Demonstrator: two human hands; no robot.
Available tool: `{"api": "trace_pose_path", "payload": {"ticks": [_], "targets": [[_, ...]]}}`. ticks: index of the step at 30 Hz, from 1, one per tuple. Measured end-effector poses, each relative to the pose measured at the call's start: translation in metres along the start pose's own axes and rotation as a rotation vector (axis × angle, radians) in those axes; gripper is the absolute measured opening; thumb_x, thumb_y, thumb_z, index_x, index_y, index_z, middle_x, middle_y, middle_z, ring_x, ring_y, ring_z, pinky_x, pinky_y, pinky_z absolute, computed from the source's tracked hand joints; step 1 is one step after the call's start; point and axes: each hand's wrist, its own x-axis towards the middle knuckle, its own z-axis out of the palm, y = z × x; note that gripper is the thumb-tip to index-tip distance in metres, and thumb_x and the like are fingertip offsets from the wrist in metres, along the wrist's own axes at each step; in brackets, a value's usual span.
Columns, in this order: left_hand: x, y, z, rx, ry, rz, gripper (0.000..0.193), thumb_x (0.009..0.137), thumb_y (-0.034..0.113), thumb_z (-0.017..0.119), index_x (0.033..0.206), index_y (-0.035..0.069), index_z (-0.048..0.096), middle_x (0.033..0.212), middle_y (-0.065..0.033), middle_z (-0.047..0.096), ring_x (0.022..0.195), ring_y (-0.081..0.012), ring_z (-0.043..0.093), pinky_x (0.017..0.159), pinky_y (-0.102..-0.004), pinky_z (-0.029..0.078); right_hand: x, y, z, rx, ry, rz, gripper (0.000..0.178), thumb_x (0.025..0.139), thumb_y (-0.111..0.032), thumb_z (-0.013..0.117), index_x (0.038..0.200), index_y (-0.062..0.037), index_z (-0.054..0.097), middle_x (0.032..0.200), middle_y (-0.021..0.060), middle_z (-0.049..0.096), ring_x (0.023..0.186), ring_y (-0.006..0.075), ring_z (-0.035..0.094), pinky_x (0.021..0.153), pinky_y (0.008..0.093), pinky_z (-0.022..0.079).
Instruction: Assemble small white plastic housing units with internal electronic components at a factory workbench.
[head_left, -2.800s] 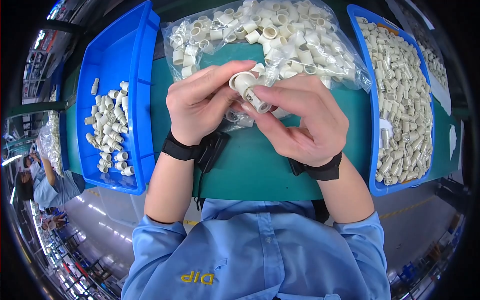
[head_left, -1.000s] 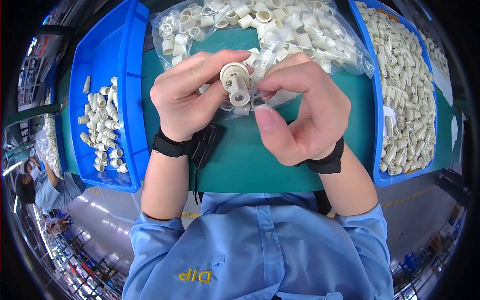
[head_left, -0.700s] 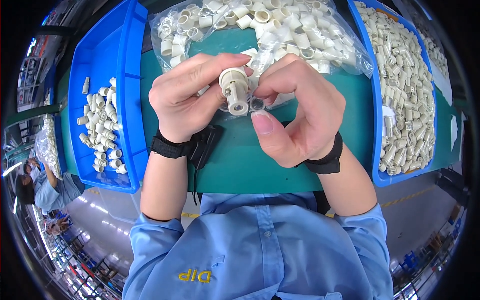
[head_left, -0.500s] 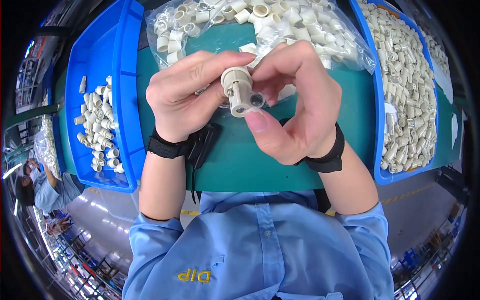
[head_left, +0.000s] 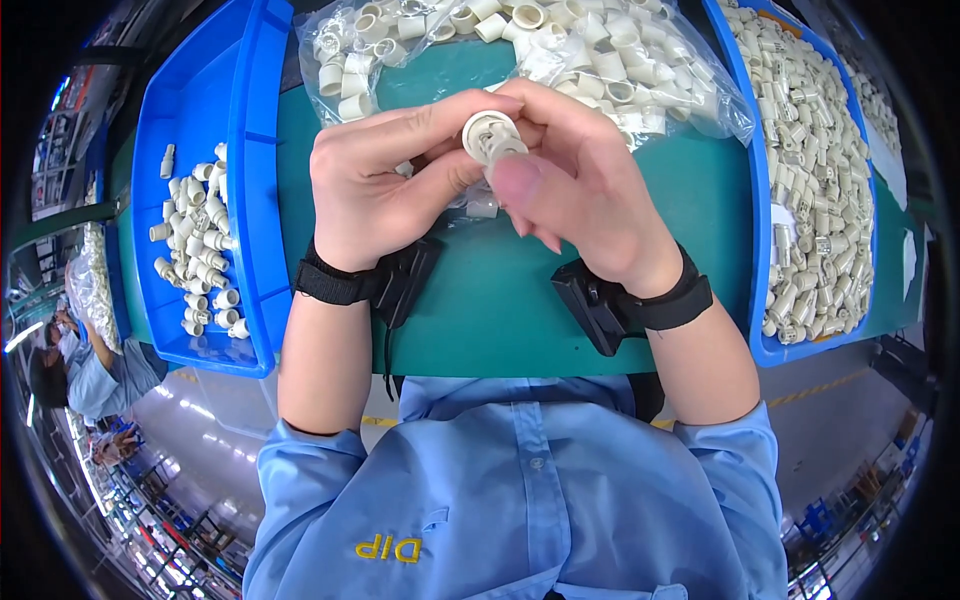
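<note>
In front of me, above the green table mat (head_left: pixel 480 335), a white plastic fitting (head_left: pixel 482 130) with a round collar is held between both hands. Fingers and thumb of my left hand (head_left: pixel 370 190) close on the collar from the left. My right hand (head_left: pixel 605 190) curls round from the right, its thumb pressed on the narrower end and hiding much of it. Just beyond the hands, a clear plastic bag (head_left: pixel 690 90) lies open with many short white sleeves. A few white pieces show partly below and between my fingers.
A deep blue bin (head_left: pixel 262 200) on the left holds several assembled white fittings (head_left: pixel 200 235). On the right, another blue bin (head_left: pixel 757 250) is heaped with slim white parts (head_left: pixel 815 200). A co-worker (head_left: pixel 95 375) sits far left. Black straps with small boxes circle both wrists.
The fitting has tipped, so its collar opening now faces up toward me. My right thumb has moved up onto its narrow end, and the right wrist has turned.
</note>
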Motion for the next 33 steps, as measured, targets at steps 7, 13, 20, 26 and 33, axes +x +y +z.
{"api": "trace_pose_path", "payload": {"ticks": [7,13,20,26,33], "targets": [[-0.001,0.004,-0.001,0.024,-0.048,-0.069,0.035,0.080,-0.005,0.075,0.113,0.003,0.075,0.087,-0.0117,0.076,0.077,-0.0173,0.073,0.067,-0.0253,0.057,0.002,-0.004,-0.009,0.026,-0.071,0.170,0.056,0.097,-0.049,0.051,0.116,0.0039,0.060,0.074,0.0052,0.056,0.057,0.0099,0.056,0.040,0.0216,0.041],[-0.001,0.000,-0.005,0.029,-0.079,-0.044,0.035,0.079,-0.006,0.076,0.113,0.002,0.075,0.087,-0.0120,0.075,0.078,-0.0177,0.073,0.068,-0.0262,0.056,0.005,0.002,-0.005,0.191,0.011,0.138,0.044,0.094,-0.046,0.065,0.085,-0.0028,0.063,0.060,0.0009,0.054,0.047,0.0054,0.051,0.038,0.0203,0.035],[0.000,-0.007,-0.004,0.022,-0.075,0.013,0.034,0.080,-0.005,0.077,0.112,0.002,0.075,0.090,-0.0116,0.076,0.079,-0.0173,0.073,0.068,-0.0260,0.056,0.003,0.001,-0.007,0.080,-0.017,0.118,0.041,0.095,-0.040,0.063,0.096,0.0005,0.062,0.065,0.0005,0.052,0.049,0.0069,0.052,0.039,0.0211,0.036],[-0.001,-0.008,-0.002,0.053,-0.052,0.041,0.033,0.079,-0.005,0.077,0.112,0.001,0.075,0.090,-0.0104,0.076,0.077,-0.0160,0.072,0.067,-0.0251,0.055,0.003,0.000,-0.004,0.051,-0.018,0.096,0.040,0.095,-0.038,0.061,0.101,0.0021,0.062,0.067,0.0003,0.051,0.049,0.0071,0.051,0.039,0.0215,0.037],[-0.005,-0.003,0.000,0.020,-0.029,-0.095,0.035,0.077,-0.006,0.077,0.111,-0.001,0.074,0.083,-0.0078,0.074,0.066,-0.0102,0.067,0.059,-0.0223,0.052,0.002,0.002,-0.005,0.053,-0.046,0.058,0.043,0.096,-0.038,0.061,0.106,0.0035,0.062,0.068,0.0009,0.053,0.049,0.0070,0.051,0.039,0.0211,0.037]]}}
